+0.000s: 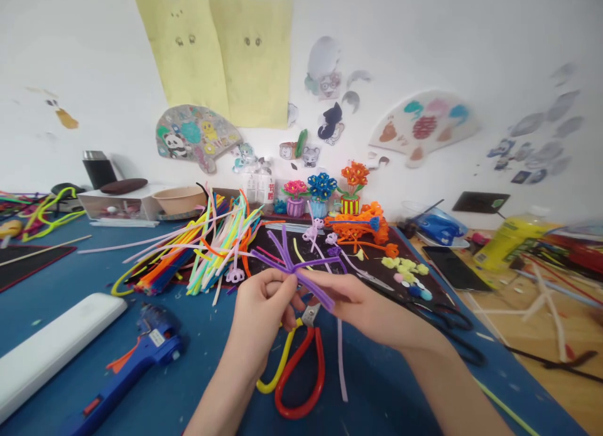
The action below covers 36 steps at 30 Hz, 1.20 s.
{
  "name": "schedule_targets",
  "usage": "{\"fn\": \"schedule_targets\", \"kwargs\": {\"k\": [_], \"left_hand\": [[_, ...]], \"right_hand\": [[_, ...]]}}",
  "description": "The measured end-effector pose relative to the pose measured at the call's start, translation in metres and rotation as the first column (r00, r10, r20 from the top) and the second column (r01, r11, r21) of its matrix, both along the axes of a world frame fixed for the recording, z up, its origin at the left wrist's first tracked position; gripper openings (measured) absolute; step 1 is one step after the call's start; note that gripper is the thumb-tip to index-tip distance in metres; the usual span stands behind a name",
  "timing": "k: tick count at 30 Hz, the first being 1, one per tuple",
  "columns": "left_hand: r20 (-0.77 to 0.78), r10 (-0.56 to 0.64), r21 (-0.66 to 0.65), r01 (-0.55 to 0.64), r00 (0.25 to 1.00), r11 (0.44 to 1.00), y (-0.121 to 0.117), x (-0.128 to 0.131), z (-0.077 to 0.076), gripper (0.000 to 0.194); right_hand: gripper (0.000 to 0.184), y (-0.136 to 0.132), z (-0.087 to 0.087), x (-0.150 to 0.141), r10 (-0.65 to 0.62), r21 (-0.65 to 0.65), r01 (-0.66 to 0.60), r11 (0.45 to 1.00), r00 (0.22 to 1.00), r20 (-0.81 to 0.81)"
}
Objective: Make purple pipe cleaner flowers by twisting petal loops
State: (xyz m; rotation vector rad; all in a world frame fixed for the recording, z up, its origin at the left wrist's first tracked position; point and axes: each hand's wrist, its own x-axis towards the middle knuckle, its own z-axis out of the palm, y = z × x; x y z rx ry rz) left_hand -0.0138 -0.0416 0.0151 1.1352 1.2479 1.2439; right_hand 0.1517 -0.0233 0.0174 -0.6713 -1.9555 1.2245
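A bundle of purple pipe cleaners [315, 287], crossed at the middle with ends fanning out, is held up between both hands. My left hand [264, 298] pinches the crossing point between thumb and fingers. From the right, my right hand [347, 290] has its fingers closed behind the bundle's lower ends; its fingertips are partly hidden. Below the hands lie scissors [321, 364] with one red and one yellow handle, their blades partly covered. A pale lilac pipe cleaner [341, 360] lies beside the scissors.
A heap of coloured pipe cleaners [221, 247] lies behind my left hand. A blue glue gun [151, 348] and a white case [56, 348] are at left. Flower pots [321, 200] stand by the wall. Black-handled scissors [452, 316] and a phone [455, 266] lie right.
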Motion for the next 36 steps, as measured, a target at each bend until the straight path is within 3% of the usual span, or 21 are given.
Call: {"fn": "schedule_targets", "kwargs": {"k": [3, 7, 14, 19, 28, 36], "left_hand": [[0.028, -0.022, 0.012, 0.022, 0.999, 1.000, -0.001, 0.002, 0.002, 0.022], [-0.047, -0.059, 0.039, 0.061, 0.997, 0.997, -0.002, 0.003, 0.001, 0.020], [-0.156, -0.106, 0.043, 0.114, 0.982, 0.993, -0.002, 0.005, -0.002, 0.019], [-0.143, -0.147, 0.051, 0.156, 0.979, 0.986, -0.004, 0.005, -0.003, 0.016], [0.024, -0.177, 0.036, 0.176, 0.984, 0.984, -0.002, 0.002, -0.003, 0.014], [0.104, -0.171, 0.060, 0.165, 0.980, 0.984, -0.003, -0.003, -0.002, 0.012]], "right_hand": [[0.029, 0.002, 0.001, -0.001, -0.109, -0.091, 0.105, 0.990, 0.993, -0.042], [0.031, 0.005, -0.003, -0.006, -0.159, -0.211, 0.142, 0.967, 0.985, -0.068], [0.015, 0.005, -0.004, -0.007, -0.327, -0.207, 0.319, 0.925, 0.945, -0.002], [0.009, 0.001, 0.003, -0.006, -0.313, -0.205, 0.303, 0.931, 0.949, -0.019], [0.024, 0.001, 0.003, -0.005, -0.261, -0.202, 0.246, 0.948, 0.964, -0.050], [0.015, 0.003, 0.004, -0.003, -0.278, -0.196, 0.266, 0.944, 0.960, -0.040]]}}
